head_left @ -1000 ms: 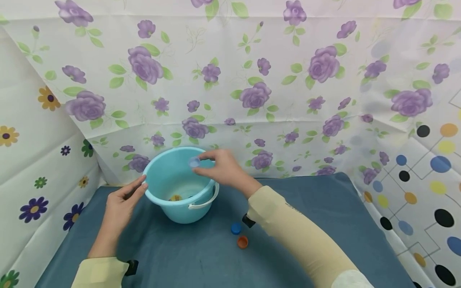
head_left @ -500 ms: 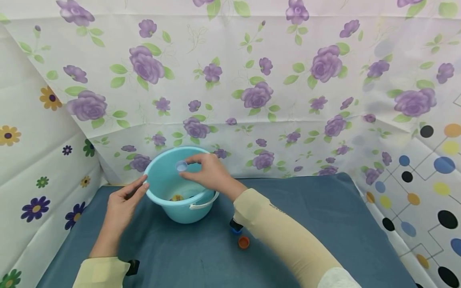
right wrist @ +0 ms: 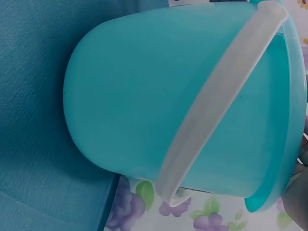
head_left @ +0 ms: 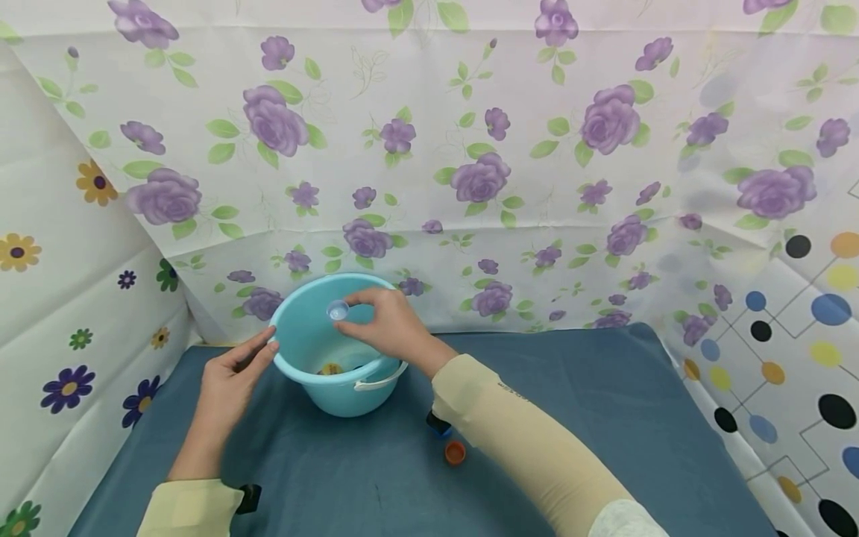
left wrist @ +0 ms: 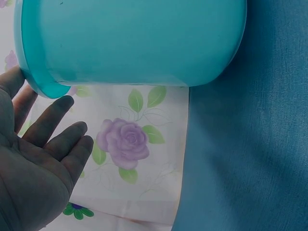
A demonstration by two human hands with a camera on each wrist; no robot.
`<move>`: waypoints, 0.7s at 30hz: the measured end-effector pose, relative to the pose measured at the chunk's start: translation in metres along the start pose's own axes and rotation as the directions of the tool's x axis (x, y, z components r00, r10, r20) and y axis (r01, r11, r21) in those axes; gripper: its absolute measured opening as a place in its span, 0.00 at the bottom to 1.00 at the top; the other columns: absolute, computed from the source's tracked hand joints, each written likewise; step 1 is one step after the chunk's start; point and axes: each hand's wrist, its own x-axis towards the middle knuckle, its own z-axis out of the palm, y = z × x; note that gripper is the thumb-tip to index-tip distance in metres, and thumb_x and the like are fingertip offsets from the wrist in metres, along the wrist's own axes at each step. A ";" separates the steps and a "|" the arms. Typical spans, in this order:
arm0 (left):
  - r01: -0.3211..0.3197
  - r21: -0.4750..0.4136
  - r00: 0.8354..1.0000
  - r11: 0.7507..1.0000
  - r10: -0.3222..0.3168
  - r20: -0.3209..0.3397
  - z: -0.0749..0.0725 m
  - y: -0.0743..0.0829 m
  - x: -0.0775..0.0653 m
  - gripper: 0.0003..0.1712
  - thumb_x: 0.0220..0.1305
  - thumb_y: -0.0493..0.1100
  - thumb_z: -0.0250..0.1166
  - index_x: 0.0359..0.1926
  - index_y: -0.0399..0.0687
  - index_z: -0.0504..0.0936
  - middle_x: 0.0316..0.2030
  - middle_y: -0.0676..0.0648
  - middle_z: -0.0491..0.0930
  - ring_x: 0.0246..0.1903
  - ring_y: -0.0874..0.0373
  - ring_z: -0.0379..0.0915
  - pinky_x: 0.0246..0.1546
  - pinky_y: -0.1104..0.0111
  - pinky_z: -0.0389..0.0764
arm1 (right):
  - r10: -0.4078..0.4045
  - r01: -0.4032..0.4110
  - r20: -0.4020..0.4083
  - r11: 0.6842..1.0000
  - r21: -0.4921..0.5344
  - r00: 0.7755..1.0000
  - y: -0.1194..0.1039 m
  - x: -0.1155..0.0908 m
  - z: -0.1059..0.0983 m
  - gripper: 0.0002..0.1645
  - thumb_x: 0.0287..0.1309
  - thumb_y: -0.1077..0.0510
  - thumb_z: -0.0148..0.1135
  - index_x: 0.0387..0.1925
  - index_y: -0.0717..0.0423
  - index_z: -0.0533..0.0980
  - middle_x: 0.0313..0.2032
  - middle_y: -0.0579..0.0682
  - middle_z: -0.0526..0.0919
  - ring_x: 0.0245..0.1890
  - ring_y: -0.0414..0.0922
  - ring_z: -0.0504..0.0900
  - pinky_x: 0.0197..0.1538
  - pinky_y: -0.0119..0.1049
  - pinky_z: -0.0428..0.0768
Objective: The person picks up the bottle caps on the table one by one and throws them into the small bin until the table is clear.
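Observation:
A light blue bucket (head_left: 349,391) with a white handle (head_left: 381,380) stands upright on the blue-grey cloth. My left hand (head_left: 231,380) pinches its left rim between thumb and fingers; in the left wrist view the other fingers of that hand (left wrist: 43,163) spread loosely below the rim. Over the bucket's mouth my right hand (head_left: 389,321) pinches a small translucent bottle cap (head_left: 338,310) by its edge. A yellow cap-like thing (head_left: 331,369) lies at the bucket's bottom, partly hidden by the front rim. At the right wrist view's edge, only a bit of that hand (right wrist: 296,192) shows.
An orange-brown bottle cap (head_left: 455,452) lies on the cloth (head_left: 322,477) in front of the bucket, to the right. Close to it a blue bottle cap (head_left: 444,432) is mostly covered by my right wrist's strap. Flower-printed sheets (head_left: 429,164) rise behind and at the left.
My right hand has moved left with the translucent cap, further over the bucket, then nearly stopped. Its wrist now covers most of the blue cap. My left hand stays at the rim.

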 end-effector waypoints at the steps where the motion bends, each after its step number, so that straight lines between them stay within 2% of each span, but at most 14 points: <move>1: -0.003 0.001 1.000 1.000 0.003 0.001 0.000 0.000 0.000 0.28 0.61 0.66 0.55 0.62 0.71 0.71 0.63 0.53 0.70 0.63 0.54 0.66 0.57 0.54 0.73 | 0.003 -0.003 0.000 1.000 -0.001 1.000 0.001 0.000 0.000 0.25 0.51 0.36 0.64 0.50 0.40 0.79 0.49 0.38 0.81 0.55 0.39 0.77 0.50 0.33 0.79; 6: -0.002 -0.002 1.000 1.000 0.002 0.005 0.000 -0.001 -0.001 0.28 0.61 0.65 0.55 0.62 0.71 0.71 0.63 0.53 0.70 0.63 0.54 0.66 0.57 0.54 0.73 | 0.022 -0.022 0.003 1.000 -0.002 1.000 0.003 0.001 0.000 0.26 0.52 0.35 0.63 0.51 0.39 0.78 0.50 0.37 0.80 0.55 0.36 0.76 0.50 0.33 0.79; 13: 0.006 0.006 1.000 1.000 -0.006 0.005 0.001 -0.001 -0.001 0.28 0.60 0.67 0.55 0.62 0.72 0.71 0.63 0.56 0.70 0.62 0.58 0.66 0.57 0.59 0.74 | 0.024 -0.023 0.002 1.000 -0.011 1.000 0.003 -0.001 -0.001 0.27 0.52 0.36 0.63 0.53 0.39 0.77 0.51 0.38 0.80 0.56 0.36 0.75 0.53 0.34 0.79; 21: 0.001 0.016 1.000 1.000 -0.001 -0.003 0.000 0.000 -0.001 0.29 0.60 0.67 0.55 0.62 0.72 0.71 0.63 0.56 0.70 0.62 0.57 0.67 0.56 0.60 0.74 | 0.022 -0.022 -0.003 1.000 -0.014 1.000 0.004 -0.001 -0.002 0.26 0.52 0.37 0.63 0.53 0.38 0.77 0.51 0.39 0.81 0.56 0.36 0.76 0.52 0.35 0.79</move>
